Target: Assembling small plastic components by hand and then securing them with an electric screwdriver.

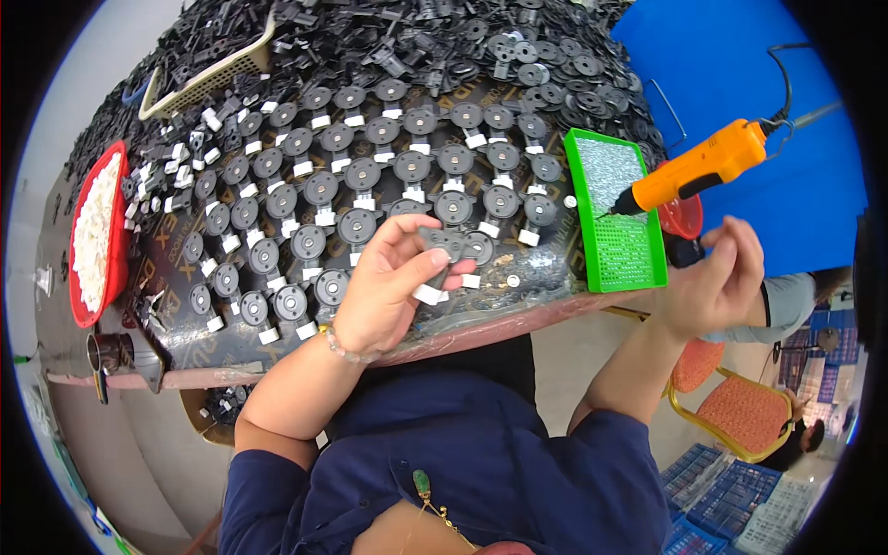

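Note:
My left hand (393, 282) pinches a black plastic part (442, 242) between thumb and fingers, above the near edge of the table. A white block (427, 294) shows just under the thumb; whether it belongs to the held part I cannot tell. To the right, past the table edge, my right hand (712, 287) is raised with bent fingers drawn together at the thumb; anything between them is hidden. Nearest to it is an orange electric screwdriver (703, 166), not gripped by either hand. Its tip points down into a green tray (664, 268) of small silver screws (606, 171).
Rows of black round assemblies with white blocks (356, 227) cover the table. Heaped black parts (416, 46) lie behind, beside a beige basket (208, 79). A red tray (120, 217) of white pieces stands left. A red bowl (683, 215) and orange chair (745, 416) are right.

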`<control>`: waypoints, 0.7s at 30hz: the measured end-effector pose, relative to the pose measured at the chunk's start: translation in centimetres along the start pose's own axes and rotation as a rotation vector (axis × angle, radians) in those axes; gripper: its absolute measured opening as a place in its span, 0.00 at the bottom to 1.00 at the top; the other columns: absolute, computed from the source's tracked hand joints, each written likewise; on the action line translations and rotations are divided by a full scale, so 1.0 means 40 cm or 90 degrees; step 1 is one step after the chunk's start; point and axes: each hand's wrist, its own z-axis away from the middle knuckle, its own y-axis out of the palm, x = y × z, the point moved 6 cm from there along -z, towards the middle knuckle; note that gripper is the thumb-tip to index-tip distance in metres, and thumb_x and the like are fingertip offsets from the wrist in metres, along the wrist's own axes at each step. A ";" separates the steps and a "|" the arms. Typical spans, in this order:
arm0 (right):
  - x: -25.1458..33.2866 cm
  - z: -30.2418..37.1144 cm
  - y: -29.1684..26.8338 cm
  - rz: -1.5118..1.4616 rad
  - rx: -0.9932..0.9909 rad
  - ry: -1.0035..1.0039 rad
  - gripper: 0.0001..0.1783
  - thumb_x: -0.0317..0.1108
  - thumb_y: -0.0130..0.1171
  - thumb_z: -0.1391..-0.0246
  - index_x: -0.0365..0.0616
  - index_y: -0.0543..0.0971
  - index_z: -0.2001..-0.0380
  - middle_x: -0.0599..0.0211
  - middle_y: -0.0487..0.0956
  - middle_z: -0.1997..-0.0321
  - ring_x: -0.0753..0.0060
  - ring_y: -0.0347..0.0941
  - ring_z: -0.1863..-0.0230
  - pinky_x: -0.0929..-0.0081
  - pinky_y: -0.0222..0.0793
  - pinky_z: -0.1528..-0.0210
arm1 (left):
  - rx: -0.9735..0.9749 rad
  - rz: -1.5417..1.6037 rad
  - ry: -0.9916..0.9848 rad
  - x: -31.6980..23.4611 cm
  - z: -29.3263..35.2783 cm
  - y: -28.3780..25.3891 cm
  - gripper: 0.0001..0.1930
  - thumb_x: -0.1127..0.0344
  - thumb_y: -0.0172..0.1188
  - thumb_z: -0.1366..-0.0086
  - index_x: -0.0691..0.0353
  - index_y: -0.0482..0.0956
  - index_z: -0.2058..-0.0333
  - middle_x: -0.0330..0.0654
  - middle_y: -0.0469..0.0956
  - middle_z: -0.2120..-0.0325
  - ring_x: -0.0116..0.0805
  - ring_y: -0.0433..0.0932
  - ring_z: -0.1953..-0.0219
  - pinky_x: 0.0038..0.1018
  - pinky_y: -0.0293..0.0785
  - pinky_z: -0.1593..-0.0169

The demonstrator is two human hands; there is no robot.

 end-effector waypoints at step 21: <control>-0.739 -0.023 0.330 0.348 0.525 0.243 0.20 0.36 0.68 0.47 0.39 0.82 0.52 0.57 0.85 0.61 0.60 0.82 0.60 0.67 0.76 0.55 | -0.067 -0.015 0.035 -0.046 0.089 0.008 0.13 0.76 0.56 0.31 0.63 0.68 0.49 0.49 0.78 0.54 0.44 0.84 0.56 0.29 0.83 0.58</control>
